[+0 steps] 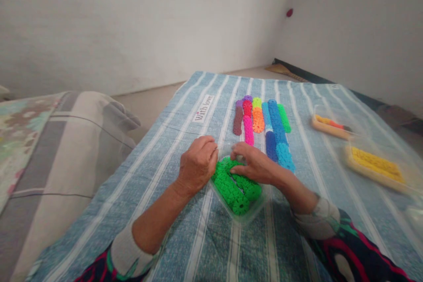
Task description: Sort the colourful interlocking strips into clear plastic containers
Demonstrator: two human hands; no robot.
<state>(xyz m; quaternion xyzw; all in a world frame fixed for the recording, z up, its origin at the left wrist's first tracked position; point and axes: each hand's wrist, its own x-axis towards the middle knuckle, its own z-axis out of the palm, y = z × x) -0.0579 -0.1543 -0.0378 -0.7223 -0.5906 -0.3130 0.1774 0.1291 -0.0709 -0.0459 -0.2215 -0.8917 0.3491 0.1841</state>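
A clear plastic container [246,219] sits on the striped cloth in front of me. Stacked rows of green toothed plastic discs [231,189] lie inside it. My left hand [199,163] is closed on the container's left rim, its fingers curled over the edge. From the right, my right hand [254,163] reaches into the container with bent fingers. Its thumb and fingertips are against the green discs near the far end; the exact hold is partly hidden.
Beyond the container lie rows of coloured discs [258,119] in several colours. To the right are a container with yellow discs [376,163] and another with orange, yellow and dark pieces [330,124]. A draped grey-and-white cloth [76,141] is at left, past the table's edge.
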